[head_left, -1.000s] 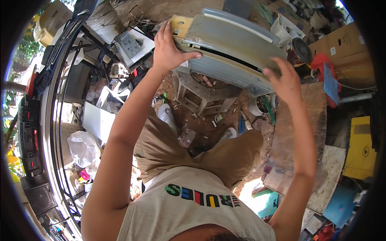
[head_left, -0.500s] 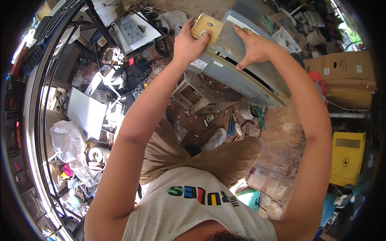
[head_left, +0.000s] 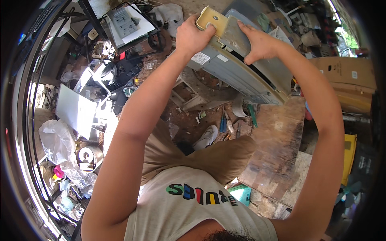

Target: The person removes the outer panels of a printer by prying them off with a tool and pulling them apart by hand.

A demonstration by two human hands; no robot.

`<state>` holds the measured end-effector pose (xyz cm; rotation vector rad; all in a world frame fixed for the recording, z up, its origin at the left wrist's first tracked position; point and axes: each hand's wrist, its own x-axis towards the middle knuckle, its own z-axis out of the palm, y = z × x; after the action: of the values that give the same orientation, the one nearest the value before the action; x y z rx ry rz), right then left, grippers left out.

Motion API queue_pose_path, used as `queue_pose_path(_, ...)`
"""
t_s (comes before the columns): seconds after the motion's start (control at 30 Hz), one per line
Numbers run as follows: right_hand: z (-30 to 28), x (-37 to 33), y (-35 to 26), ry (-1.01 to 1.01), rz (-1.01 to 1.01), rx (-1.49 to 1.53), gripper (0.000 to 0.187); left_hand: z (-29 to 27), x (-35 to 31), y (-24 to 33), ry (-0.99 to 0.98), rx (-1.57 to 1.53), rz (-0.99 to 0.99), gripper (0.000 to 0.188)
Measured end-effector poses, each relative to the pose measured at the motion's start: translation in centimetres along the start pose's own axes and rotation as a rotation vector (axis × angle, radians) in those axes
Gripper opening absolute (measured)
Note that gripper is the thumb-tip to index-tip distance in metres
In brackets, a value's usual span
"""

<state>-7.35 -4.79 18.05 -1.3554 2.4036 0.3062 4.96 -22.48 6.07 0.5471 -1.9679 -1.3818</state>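
A large grey boxy machine casing (head_left: 231,68) is held up tilted in front of me, with a long dark slot along its near side. At its upper left corner sits a yellowed plastic end piece (head_left: 212,20) with a round hole. My left hand (head_left: 195,37) is closed on this end piece, thumb on top and fingers around its outer side. My right hand (head_left: 259,43) clasps the casing's top panel, fingers over the far edge and thumb beside the slot. The casing's underside is partly hidden. Below it stands a small worn wooden stool (head_left: 193,90).
A stained wooden board (head_left: 277,128) lies on the floor to the right. Cardboard boxes (head_left: 341,72) and a yellow case (head_left: 349,156) stand farther right. A metal rack (head_left: 24,120) and cluttered scrap line the left. Screwdrivers (head_left: 223,122) lie near my shoe (head_left: 206,137).
The casing has shifted slightly to the right in the picture, and both hands have moved with it, keeping their grip. The whole view has turned a little.
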Motion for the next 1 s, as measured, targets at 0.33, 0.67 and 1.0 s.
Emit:
queue_pose_path(0.33,-3.4,-6.6,2.6,0.336,0.044,0.405,0.073,1.0,0.9,-2.0,0.054,0.082,0.057,0.065)
queue_pose_path(0.67,16.1,-24.5,11.3,0.762,0.483,0.65,0.061,2.0,1.5,-1.1,-0.007,0.104,0.049,0.054)
queue_pose_path(1.0,12.1,-14.1,5.2,0.905,0.172,0.156,0.082,0.9,4.0,-4.6,-0.003,0.031,0.05,0.053)
